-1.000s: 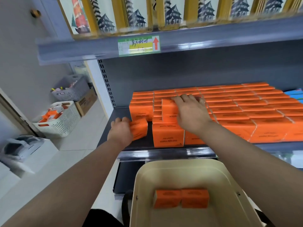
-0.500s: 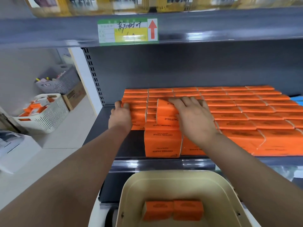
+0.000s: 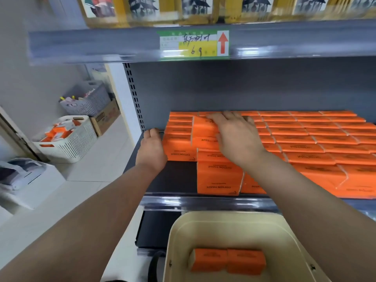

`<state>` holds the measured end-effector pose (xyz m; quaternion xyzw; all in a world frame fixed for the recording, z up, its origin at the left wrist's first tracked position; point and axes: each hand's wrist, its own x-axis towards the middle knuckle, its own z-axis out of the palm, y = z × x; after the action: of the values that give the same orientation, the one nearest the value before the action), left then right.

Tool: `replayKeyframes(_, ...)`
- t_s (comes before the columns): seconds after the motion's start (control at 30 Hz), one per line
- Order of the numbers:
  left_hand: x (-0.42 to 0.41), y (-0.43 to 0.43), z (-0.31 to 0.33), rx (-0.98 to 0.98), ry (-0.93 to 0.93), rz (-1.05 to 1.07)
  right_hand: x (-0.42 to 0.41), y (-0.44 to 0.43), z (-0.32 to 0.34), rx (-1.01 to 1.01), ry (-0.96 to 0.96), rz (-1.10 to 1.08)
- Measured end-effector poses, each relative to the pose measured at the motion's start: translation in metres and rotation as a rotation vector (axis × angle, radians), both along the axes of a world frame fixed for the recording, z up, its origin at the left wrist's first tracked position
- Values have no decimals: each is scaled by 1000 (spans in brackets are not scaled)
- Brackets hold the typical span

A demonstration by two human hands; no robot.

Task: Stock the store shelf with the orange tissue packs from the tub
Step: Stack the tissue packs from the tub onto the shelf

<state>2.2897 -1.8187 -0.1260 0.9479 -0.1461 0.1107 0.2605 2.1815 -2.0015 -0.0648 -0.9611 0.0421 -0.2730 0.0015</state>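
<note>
Right hand (image 3: 236, 137) presses raised pack (image 3: 204, 128) — left hand (image 3: 152, 151) perhaps touches stack (image 3: 179, 147).

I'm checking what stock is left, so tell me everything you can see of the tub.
The tub is cream, seemingly smooth plastic, with rounded corners. It stands upright below the shelf's front edge. Each side wall shows a small dark fastener. Two orange tissue packs lie side by side on its floor. Neither the left hand nor the right hand touches it.

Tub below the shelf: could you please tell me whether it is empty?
No, two orange tissue packs lie side by side on the floor of the tub.
</note>
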Motion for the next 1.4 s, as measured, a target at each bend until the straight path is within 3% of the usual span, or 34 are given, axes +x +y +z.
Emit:
replayKeyframes(0.23, -5, 44, 10, -31, -20, 43, 42, 68, -1, 84, 118, 219)
replayKeyframes(0.5, -10, 58, 2, -19, 75, -7, 57, 80, -51, 72, 465, 193)
replayKeyframes(0.63, -16, 48, -5, -34, 140, -143, 49, 70, -52, 132, 442, 198)
replayKeyframes(0.73, -17, 37, -12, 56, 173, -179, 34, 54, -44, 155, 314, 168)
replayKeyframes(0.8, -17, 29, -15, 82, 189, -177, 26, 38, -44, 157, 275, 102)
replayKeyframes(0.93, -18, 13, -19, 93, 179, -132, 16, 11, -50, 120, 373, -50)
replayKeyframes(1.4, -6, -17, -29, 37, 103, -26, 15, 5, -71, 176, 300, -63)
